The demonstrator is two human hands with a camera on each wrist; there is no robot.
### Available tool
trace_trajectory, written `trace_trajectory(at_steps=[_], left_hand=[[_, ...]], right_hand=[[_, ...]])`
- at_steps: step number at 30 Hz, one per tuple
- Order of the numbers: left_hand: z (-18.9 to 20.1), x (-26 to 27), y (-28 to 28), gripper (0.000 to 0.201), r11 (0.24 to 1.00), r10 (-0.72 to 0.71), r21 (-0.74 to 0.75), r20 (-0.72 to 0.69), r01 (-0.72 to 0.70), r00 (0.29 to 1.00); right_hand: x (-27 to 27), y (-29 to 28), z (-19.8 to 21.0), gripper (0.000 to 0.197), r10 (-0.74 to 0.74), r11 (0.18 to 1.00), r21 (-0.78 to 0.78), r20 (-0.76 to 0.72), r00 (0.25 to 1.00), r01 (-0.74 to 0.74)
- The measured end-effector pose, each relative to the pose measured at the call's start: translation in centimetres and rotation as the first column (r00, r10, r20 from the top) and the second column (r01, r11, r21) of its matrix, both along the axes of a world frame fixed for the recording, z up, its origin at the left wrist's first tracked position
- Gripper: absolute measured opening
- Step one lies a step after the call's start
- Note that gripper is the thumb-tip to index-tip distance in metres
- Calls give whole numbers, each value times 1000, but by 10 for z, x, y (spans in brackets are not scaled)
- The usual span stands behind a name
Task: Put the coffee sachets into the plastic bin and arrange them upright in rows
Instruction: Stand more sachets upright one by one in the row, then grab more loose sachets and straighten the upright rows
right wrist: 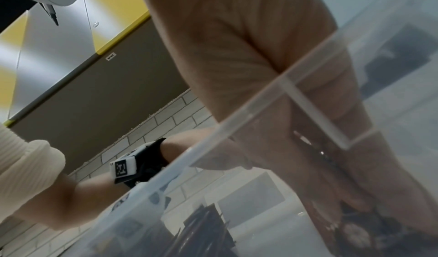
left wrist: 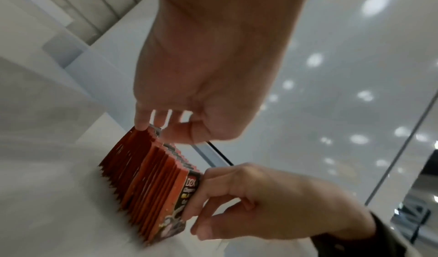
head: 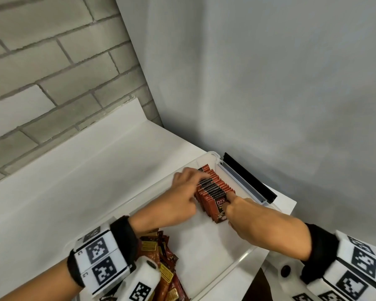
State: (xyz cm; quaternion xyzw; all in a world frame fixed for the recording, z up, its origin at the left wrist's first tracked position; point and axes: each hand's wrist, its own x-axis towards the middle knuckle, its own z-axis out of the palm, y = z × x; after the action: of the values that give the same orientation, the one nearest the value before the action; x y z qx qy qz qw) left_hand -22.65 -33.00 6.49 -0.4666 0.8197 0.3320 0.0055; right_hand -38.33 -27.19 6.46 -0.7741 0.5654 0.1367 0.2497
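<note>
- I'm seeing loose sachets [head: 163,268] lying heaped at the near-left end of the plastic bin [head: 245,256] — still to be stood up.
- My right hand [head: 254,222] is bracing the row of sachets [head: 215,192] with straight fingers on its near face; easing off is likely to topple the row toward me.
- My left hand [head: 182,198] is resting extended fingertips on the tops; the row's long axis is running near-to-far along the right wall, sachets upright.

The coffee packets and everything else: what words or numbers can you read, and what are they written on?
"D2X": on the front sachet of the upright row, seen from the head and left wrist cameras.
Smaller print under it: too blurred to read.
Loose sachets with yellow panels: print too small.
Small wall sticker: unreadable.
Wrist bands: square code patterns, plus small marks that are too small to read.
</note>
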Motion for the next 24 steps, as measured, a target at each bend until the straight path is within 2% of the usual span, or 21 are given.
trace_trajectory(at_steps=[2, 3, 5, 7, 10, 13, 15, 22, 24], left_hand=[[0, 8, 2, 53, 973, 213, 104, -77, -205, 974], [-2, 11, 5, 52, 930, 318, 226, -95, -290, 943], [-10, 11, 12, 65, 784, 484, 498, -118, -369, 867], [-19, 7, 18, 80, 676, 573, 644, -154, -357, 805], [-31, -5, 20, 85, 642, 603, 718, -257, -269, 755], [-30, -10, 19, 65, 610, 665, 736, -274, -294, 695], [-28, -14, 20, 52, 620, 671, 722, -284, -307, 685], [-24, -23, 25, 51, 557, 710, 763, -231, -329, 666], [-21, -23, 27, 49, 556, 700, 762, -215, -332, 681]], right_hand=[[-2, 1, 0, 39, 21, 1000, -21, 2, 1000, -21], [-2, 2, 0, 35, 29, 999, -30, -6, 1000, -30], [-2, 2, 0, 31, 26, 999, -36, -22, 999, -26], [-3, 1, -3, 28, 25, 998, -57, -40, 999, -27], [-5, 0, -7, 23, 12, 994, -104, -46, 999, -16], [-6, 0, -9, 20, 21, 992, -122, -53, 998, -27], [-6, 1, -8, 20, 20, 993, -117, -53, 998, -27], [-7, 0, -6, 25, 6, 991, -130, -35, 999, -11], [-8, 0, -9, 24, 2, 990, -141, -16, 1000, -4]])
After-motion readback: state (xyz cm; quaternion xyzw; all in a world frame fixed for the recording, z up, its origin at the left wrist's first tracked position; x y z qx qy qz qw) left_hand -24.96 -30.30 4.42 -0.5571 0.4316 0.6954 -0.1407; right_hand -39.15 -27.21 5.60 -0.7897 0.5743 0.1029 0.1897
